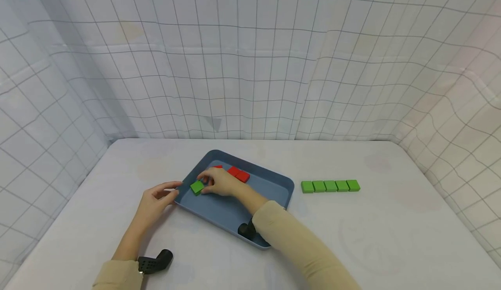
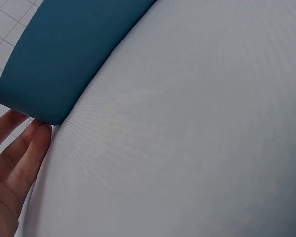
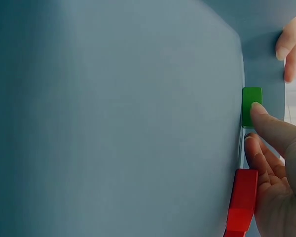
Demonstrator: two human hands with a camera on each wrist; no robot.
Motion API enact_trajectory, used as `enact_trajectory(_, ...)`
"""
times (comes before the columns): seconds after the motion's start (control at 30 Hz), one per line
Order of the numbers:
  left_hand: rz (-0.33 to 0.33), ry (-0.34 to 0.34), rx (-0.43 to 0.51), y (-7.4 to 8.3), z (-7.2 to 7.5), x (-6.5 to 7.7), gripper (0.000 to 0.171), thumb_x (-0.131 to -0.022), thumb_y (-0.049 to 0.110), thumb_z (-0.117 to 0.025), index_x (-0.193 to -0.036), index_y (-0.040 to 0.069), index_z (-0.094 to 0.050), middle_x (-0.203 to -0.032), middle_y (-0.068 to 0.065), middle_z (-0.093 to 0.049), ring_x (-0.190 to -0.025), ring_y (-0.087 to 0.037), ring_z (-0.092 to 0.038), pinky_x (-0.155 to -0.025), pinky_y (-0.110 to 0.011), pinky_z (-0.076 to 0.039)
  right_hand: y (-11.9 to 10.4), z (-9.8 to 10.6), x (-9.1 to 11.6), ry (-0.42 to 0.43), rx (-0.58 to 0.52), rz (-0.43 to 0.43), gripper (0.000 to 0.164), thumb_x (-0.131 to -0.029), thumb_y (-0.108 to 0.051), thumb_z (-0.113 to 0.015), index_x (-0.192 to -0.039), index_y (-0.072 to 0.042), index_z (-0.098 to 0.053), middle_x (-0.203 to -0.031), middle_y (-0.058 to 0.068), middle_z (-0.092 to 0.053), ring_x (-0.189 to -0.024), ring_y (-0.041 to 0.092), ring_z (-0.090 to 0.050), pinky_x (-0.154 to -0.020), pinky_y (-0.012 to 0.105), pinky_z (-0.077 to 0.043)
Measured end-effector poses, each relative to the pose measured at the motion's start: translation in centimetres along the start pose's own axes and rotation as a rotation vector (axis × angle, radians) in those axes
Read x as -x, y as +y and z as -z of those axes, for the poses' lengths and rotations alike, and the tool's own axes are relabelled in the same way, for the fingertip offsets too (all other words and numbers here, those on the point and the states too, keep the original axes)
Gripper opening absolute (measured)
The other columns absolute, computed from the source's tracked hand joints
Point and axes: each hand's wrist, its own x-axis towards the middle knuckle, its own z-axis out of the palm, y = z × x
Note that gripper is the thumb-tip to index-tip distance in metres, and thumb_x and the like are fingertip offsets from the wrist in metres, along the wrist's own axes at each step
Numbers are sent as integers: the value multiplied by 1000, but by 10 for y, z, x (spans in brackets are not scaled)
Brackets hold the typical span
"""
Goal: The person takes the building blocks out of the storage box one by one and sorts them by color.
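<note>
A blue-grey tray (image 1: 270, 188) lies at an angle on the white table. My left hand (image 1: 154, 201) touches its left corner with fingers fairly straight; in the left wrist view the fingertips (image 2: 43, 133) rest against the underside of that corner. My right hand (image 1: 221, 181) reaches inside the tray, beside a green block (image 1: 197, 188) near the left wall. In the right wrist view the thumb (image 3: 264, 118) touches this green block (image 3: 251, 96), while the other fingers stand a little apart from it. Several red blocks (image 1: 238, 174) sit by the far wall, one partly hidden by the right hand.
Right of the tray, several green blocks (image 1: 330, 186) stand in a straight row on the table (image 1: 383, 229). Black devices sit at both wrists, the left one (image 1: 154, 262) above the tabletop. White grid-patterned curtains (image 1: 250, 64) surround the table at the back and sides.
</note>
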Motion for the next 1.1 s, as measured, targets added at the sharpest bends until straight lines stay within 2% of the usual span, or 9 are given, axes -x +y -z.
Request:
enact_trajectory(0.17,-5,0,4,-1,0,0,29,-89,6,-57,-115,-6,-59,-105,13,-58,-79,-5,-62,-63,-24,-54,0,0,0,1,6,9,36,-83,-14,-68,-117,-4,-60,-98,6,-57,-73,6,-51,-65,10,-41)
enact_trajectory(0.33,-2,0,5,-1,0,0,29,-89,6,-57,-115,-6,-59,-104,16,-57,-79,-4,-61,-63,-24,-54,0,0,1,10,-9,8,34,-81,-14,-69,-113,-4,-61,-94,5,-56,-71,5,-49,-64,10,-41)
enact_trajectory(0.6,7,-1,-16,1,0,-1,29,-90,6,-57,-116,-6,-59,-110,-5,-59,-80,-5,-61,-64,-24,-54,2,0,2,31,-98,4,30,-80,-13,-70,-108,-4,-61,-90,4,-56,-71,6,-48,-64,11,-42)
enact_trajectory(0.9,5,-2,-14,2,0,0,29,-90,6,-57,-116,-6,-59,-112,-17,-58,-80,-2,-60,-64,-23,-54,6,7,2,70,-192,41,30,-80,-11,-70,-107,-4,-60,-90,4,-56,-70,5,-49,-61,13,-44)
enact_trajectory(1.1,4,-1,-21,2,0,0,29,-90,6,-56,-116,-6,-58,-113,-18,-58,-80,-3,-60,-64,-23,-54,-1,20,4,106,-207,41,32,-80,-14,-70,-109,-6,-59,-93,3,-56,-70,6,-51,-60,15,-45)
